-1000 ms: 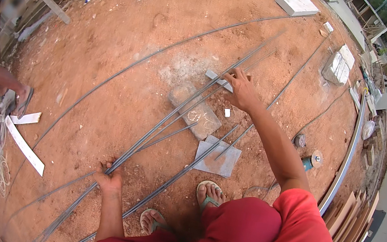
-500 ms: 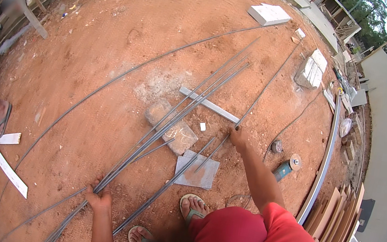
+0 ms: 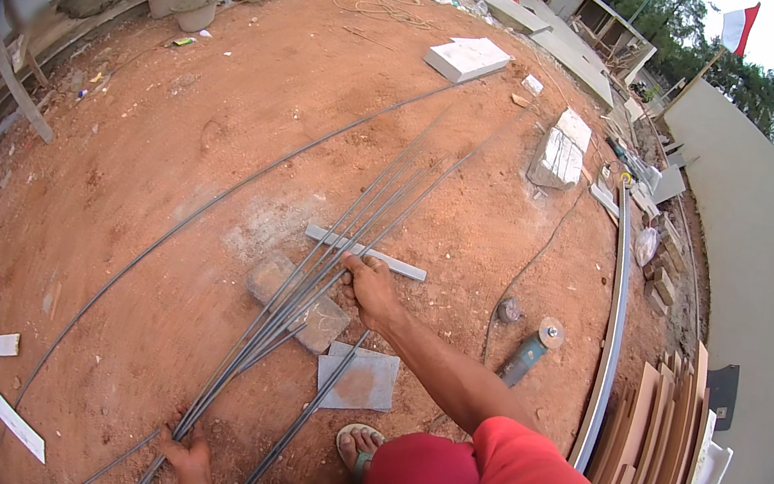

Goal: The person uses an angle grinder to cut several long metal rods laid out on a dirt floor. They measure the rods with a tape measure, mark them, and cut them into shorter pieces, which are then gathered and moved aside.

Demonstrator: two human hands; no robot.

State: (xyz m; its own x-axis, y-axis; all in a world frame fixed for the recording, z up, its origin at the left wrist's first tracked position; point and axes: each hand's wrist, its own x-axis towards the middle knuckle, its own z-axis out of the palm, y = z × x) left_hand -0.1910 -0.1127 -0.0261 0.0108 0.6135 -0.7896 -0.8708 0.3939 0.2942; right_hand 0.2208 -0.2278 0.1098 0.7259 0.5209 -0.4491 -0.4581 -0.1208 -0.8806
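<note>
Red dirt ground [image 3: 175,107]; grey rods [image 3: 257,348], long axis 7-to-1 o'clock, far ends toward 1. Left hand [image 3: 189,457] wrapped round bundle, right hand [image 3: 369,290] gripping outer rod.

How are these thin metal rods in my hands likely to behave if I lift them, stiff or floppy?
Probably springy rather than limp: the thin metal rods run nearly straight yet look long and slender, so their far ends may sag. They could also slide apart, since they fan out beyond your right hand.
</note>
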